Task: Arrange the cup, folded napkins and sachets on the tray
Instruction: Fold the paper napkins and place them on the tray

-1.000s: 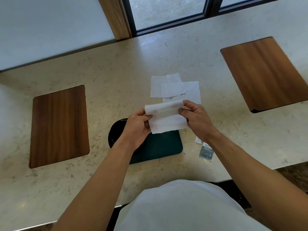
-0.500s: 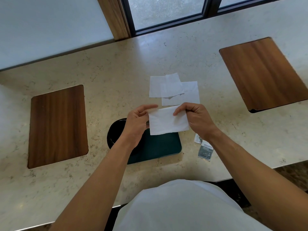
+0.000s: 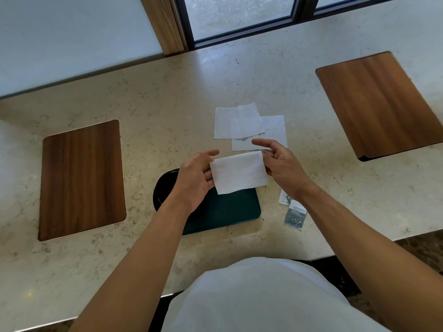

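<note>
A white folded napkin [image 3: 238,172] hangs between both hands above the far edge of the dark green tray [image 3: 227,212]. My left hand [image 3: 194,180] grips its left edge and my right hand [image 3: 282,168] its right edge, forefinger and thumb stretched out. A black cup [image 3: 161,192] stands at the tray's left end, mostly hidden by my left wrist. Loose white napkins [image 3: 249,127] lie overlapping on the counter beyond my hands. Sachets [image 3: 294,215] lie on the counter right of the tray, partly under my right forearm.
Two wooden boards are set in the marble counter, one at the left [image 3: 81,178] and one at the far right [image 3: 381,104]. The counter's front edge runs just before my body. A window frame and wall stand behind the counter.
The napkin has been folded down to about half its height. My fingers have loosened from a pinch at its top corners and now hold its side edges.
</note>
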`<state>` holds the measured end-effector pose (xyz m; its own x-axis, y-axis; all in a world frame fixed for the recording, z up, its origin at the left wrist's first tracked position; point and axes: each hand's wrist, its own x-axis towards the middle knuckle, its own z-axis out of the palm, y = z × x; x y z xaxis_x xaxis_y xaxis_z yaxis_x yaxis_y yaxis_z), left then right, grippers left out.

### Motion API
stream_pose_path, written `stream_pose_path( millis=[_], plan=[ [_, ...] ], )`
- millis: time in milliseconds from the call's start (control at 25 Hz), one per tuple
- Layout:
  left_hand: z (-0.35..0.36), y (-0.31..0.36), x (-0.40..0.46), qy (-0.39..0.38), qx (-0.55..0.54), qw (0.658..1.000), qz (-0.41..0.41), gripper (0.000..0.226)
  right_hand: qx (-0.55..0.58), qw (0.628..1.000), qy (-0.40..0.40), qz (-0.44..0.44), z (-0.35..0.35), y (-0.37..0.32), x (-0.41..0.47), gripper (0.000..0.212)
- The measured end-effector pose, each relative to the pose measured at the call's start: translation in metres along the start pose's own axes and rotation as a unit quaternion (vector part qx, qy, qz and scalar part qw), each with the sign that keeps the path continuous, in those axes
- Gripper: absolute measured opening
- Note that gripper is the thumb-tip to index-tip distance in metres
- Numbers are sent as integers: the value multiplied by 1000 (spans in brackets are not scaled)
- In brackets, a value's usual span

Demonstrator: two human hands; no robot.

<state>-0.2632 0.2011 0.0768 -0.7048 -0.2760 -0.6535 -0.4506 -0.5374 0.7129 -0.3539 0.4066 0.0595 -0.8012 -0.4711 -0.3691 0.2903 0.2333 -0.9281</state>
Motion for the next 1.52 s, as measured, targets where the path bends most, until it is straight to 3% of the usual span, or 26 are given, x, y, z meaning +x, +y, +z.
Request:
stream_pose_path(
  millis=[120, 240, 320, 520, 640, 880, 1080, 1280, 1520],
  plan=[
    [2, -2, 2, 23, 51, 998, 21, 21, 57, 997, 10, 49, 5, 3, 1, 35],
    [2, -1, 4, 53, 60, 997, 19, 19, 230, 963, -9, 140, 11, 7, 0, 41],
    [1, -1, 7, 69, 75, 995, 19, 18, 243, 957, -16, 156, 15, 11, -1, 37],
    [0, 3, 16, 91, 136, 986, 16, 16, 139, 981, 21, 136, 24, 22, 5, 17],
    [-4, 7, 25, 72, 227, 971, 18, 15, 99, 982, 44, 155, 26, 21, 11, 13],
    [-5, 18, 55, 13, 460, 885, 76, 22, 42, 978, 53, 198, 26, 31, 26, 14],
    [-5, 20, 76, -40, 569, 819, 51, 24, -19, 976, 54, 211, 31, 42, 40, 6],
    [-6, 15, 85, -59, 627, 775, 53, 21, -202, 961, 65, 175, 40, 55, 53, 15],
    [-11, 10, 92, -58, 685, 723, 61, 14, -399, 910, 68, 87, 46, 60, 58, 34]
  ],
)
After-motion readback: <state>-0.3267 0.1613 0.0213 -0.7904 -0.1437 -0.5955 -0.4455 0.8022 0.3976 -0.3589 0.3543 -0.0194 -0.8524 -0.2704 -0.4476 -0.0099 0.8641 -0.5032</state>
